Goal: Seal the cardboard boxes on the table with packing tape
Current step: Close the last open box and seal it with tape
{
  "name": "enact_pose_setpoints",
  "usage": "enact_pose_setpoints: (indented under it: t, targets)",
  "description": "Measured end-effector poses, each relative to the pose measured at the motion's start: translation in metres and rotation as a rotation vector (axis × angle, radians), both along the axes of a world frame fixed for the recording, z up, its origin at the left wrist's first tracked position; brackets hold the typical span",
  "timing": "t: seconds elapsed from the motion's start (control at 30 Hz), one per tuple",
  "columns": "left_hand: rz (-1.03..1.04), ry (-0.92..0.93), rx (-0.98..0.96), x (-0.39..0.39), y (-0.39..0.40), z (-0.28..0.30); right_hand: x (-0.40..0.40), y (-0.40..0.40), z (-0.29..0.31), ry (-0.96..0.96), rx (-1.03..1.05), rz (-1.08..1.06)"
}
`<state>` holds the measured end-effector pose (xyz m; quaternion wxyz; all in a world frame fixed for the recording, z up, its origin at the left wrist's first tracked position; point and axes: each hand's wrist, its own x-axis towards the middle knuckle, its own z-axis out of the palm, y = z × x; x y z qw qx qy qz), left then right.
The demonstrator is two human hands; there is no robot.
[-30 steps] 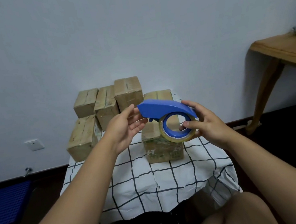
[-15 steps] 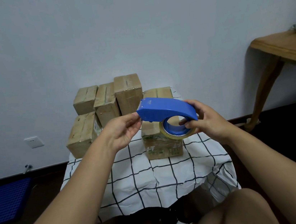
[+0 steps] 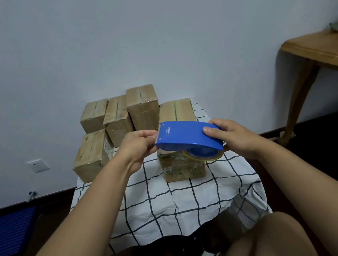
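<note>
One camera only, worn on the seated person's head, facing forward and down toward the wall. It sits close above the small cloth-covered table (image 3: 194,199), with both forearms reaching in from the near edge. The wide lens also takes in the wooden table (image 3: 325,51) at far right.

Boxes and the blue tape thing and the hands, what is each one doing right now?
blue tape dispenser: held in the air over the front box, tape roll at its underside.
left hand: pinches the dispenser's front end.
right hand: grips the dispenser's back end.
front box: lying on the checked cloth, flaps shut.
four boxes behind: flaps shut, untouched.
</note>
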<state>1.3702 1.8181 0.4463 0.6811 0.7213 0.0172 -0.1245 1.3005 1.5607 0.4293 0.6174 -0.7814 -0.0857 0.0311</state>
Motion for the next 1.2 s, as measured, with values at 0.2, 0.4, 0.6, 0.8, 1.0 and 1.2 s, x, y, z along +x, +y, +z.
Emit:
enact_pose_setpoints:
  t: [0.2,0.4,0.6,0.8,1.0,1.2]
  targets:
    - [-0.020,-0.175,0.145,0.002,-0.005,0.001,0.000,-0.009,0.015,-0.025,0.020,0.102]
    - [-0.027,-0.198,0.179,0.000,-0.015,-0.005,0.001,-0.018,0.011,-0.013,-0.035,0.080]
    - [0.007,-0.223,0.246,0.007,-0.003,-0.007,0.000,-0.038,0.009,0.049,-0.103,0.123]
    - [-0.142,-0.187,0.312,0.002,0.004,-0.001,-0.002,-0.041,0.018,0.094,-0.237,0.166]
    - [-0.099,-0.206,0.321,-0.002,0.001,-0.009,-0.001,-0.025,0.021,-0.013,-0.383,-0.036]
    - [0.084,-0.285,0.378,0.002,0.018,-0.014,-0.006,-0.036,0.013,-0.042,-0.510,-0.157]
